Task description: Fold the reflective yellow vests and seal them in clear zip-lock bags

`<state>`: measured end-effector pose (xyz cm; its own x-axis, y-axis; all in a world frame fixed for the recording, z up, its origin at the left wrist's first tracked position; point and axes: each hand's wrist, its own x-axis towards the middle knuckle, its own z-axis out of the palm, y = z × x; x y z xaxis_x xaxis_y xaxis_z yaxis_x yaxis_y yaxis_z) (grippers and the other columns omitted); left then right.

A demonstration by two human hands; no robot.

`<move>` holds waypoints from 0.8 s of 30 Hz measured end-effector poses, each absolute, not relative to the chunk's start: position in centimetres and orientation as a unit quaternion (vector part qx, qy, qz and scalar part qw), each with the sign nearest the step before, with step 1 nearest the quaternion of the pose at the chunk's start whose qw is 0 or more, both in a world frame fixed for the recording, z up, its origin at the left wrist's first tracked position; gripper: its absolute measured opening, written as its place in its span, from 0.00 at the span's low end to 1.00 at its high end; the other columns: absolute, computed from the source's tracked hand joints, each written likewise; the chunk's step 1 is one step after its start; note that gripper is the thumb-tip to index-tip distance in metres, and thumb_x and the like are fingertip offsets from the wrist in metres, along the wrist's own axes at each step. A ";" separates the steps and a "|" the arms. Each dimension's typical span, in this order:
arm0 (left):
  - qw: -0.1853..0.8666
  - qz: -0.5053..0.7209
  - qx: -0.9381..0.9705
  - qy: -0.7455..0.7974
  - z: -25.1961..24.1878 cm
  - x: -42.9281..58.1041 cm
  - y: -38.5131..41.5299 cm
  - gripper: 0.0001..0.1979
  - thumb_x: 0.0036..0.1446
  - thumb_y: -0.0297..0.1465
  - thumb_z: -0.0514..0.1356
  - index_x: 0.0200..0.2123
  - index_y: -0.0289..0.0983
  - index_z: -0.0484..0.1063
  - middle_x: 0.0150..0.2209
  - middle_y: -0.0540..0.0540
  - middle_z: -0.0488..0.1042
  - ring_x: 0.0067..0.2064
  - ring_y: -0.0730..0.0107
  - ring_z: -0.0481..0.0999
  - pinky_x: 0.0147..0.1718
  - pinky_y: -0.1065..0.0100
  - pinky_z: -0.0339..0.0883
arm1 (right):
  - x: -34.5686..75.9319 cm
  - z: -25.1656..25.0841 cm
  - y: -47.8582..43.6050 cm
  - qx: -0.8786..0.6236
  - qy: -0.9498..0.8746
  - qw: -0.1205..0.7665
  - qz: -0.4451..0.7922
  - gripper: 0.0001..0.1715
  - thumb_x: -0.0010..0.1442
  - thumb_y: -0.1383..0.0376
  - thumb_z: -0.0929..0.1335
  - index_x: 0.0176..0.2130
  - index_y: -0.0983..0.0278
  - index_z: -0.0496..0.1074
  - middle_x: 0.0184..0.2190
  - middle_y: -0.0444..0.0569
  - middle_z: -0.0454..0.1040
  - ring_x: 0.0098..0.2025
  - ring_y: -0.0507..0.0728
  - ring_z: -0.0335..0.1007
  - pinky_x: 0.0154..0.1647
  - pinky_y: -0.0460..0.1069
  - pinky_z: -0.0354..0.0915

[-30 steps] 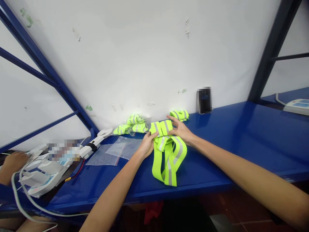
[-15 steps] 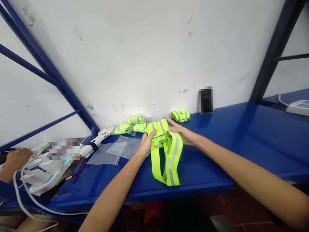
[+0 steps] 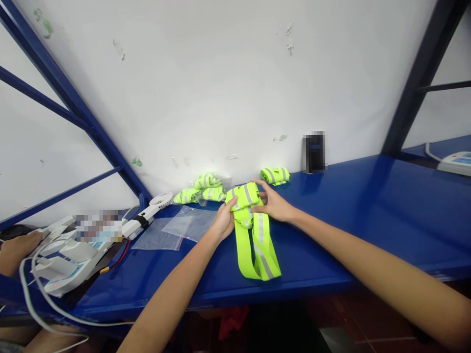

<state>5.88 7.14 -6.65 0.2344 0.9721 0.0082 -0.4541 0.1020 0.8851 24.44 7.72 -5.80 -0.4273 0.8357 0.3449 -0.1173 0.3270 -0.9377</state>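
Observation:
Between my hands is a neon-yellow reflective strap (image 3: 246, 196) with silver stripes, its upper part folded into a bundle. Its loose loop hangs down toward the table's front edge. My left hand (image 3: 222, 220) grips the bundle's left side, thumb on top and fingers underneath. On the right side, my right hand (image 3: 275, 202) has curled fingers and thumb closed on the strap at the bundle's end. Behind lies another rolled reflective strap (image 3: 275, 175), near the wall. Several bundled straps in clear bags (image 3: 206, 189) sit to the left of it.
Flat clear zip bags (image 3: 184, 223) lie left of my left arm on the blue table (image 3: 353, 215). Farther left are a small white fan (image 3: 162, 199), white devices with cables (image 3: 69, 260) and another person's hand (image 3: 20, 250). A blurred dark object (image 3: 314, 153) stands against the wall.
My right hand has shifted from behind the bundle to its right end, fingers now curled in. Part of the hanging strap has been gathered up, and the loop has swung slightly right.

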 end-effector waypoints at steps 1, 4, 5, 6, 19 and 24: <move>0.677 0.523 0.410 0.315 -6.6 5.9 7.1 0.22 0.55 0.37 0.64 0.50 0.31 0.73 0.46 0.36 0.79 0.51 0.50 0.77 0.53 0.53 0.70 | 24.4 -5.9 7.8 -0.271 -0.677 0.471 0.497 0.48 0.47 0.63 0.76 0.61 0.58 0.54 0.48 0.53 0.72 0.46 0.61 0.74 0.43 0.56 0.73; 0.685 0.507 0.418 0.317 -6.6 5.9 6.9 0.21 0.55 0.37 0.64 0.49 0.31 0.74 0.46 0.36 0.79 0.52 0.50 0.77 0.54 0.53 0.69 | 24.5 -6.1 8.1 -0.293 -0.706 0.492 0.417 0.40 0.48 0.62 0.75 0.57 0.60 0.59 0.48 0.53 0.72 0.48 0.62 0.72 0.42 0.54 0.72; 0.683 0.507 0.420 0.318 -6.5 6.0 6.9 0.20 0.56 0.37 0.64 0.48 0.31 0.74 0.46 0.37 0.79 0.52 0.50 0.77 0.54 0.53 0.69 | 24.6 -6.1 8.1 -0.309 -0.718 0.495 0.379 0.39 0.49 0.62 0.75 0.56 0.60 0.60 0.47 0.52 0.73 0.47 0.62 0.72 0.42 0.54 0.71; 0.679 0.509 0.421 0.319 -6.5 6.0 6.8 0.19 0.56 0.37 0.63 0.47 0.31 0.75 0.46 0.37 0.79 0.51 0.50 0.77 0.54 0.53 0.69 | 24.7 -6.0 8.0 -0.329 -0.729 0.494 0.340 0.37 0.50 0.62 0.75 0.56 0.60 0.62 0.46 0.51 0.74 0.46 0.62 0.73 0.42 0.54 0.70; 0.676 0.538 0.381 0.329 -6.2 5.8 6.9 0.19 0.58 0.36 0.61 0.49 0.30 0.73 0.43 0.37 0.80 0.48 0.53 0.79 0.53 0.54 0.69 | 25.3 -5.5 8.0 -0.272 -0.748 0.435 0.421 0.38 0.60 0.64 0.67 0.66 0.58 0.53 0.46 0.52 0.76 0.44 0.61 0.75 0.44 0.54 0.71; 0.695 0.521 0.374 0.325 -6.1 5.9 6.7 0.20 0.59 0.37 0.60 0.50 0.31 0.73 0.45 0.37 0.80 0.50 0.51 0.78 0.55 0.53 0.67 | 25.1 -6.0 8.2 -0.311 -0.725 0.476 0.390 0.32 0.58 0.67 0.67 0.61 0.58 0.60 0.38 0.49 0.77 0.39 0.59 0.75 0.36 0.51 0.72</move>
<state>5.94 6.73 -6.06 0.2460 0.9673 -0.0618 -0.4803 0.1770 0.8590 25.06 8.21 -6.03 -0.3547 0.8213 0.4469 0.0794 0.5026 -0.8608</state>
